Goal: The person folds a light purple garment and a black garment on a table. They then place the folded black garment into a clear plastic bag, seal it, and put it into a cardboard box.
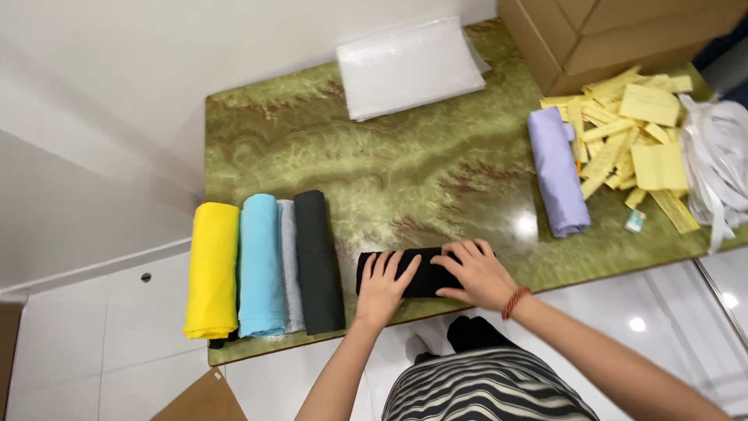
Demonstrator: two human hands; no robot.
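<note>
Head view: your two hands press flat on a black roll [425, 273] lying crosswise at the near edge of the green marbled surface [405, 164], at about 6 o'clock. Your left hand [383, 284] lies with fingers spread over the roll's left end; your right hand [475, 273], a red cord at the wrist, covers its right half with fingers extended, gripping nothing. At 9 o'clock four finished rolls lie side by side and touching: yellow roll [212, 269], blue roll [261, 265], grey roll [290, 265] and dark roll [318, 261]. At 3 o'clock a lilac roll [557, 171] lies just beside a heap of yellow tags [635, 136] and white ribbons [717, 168]. Clear bags [409, 66] sit at 12 o'clock, cardboard boxes [615, 35] at 1 o'clock. Judged from the flat palms, rolling of the black cloth is at or near its last turn. The next move calls for even pressure from both palms, so that the roll stays tight and its ends square.
</note>
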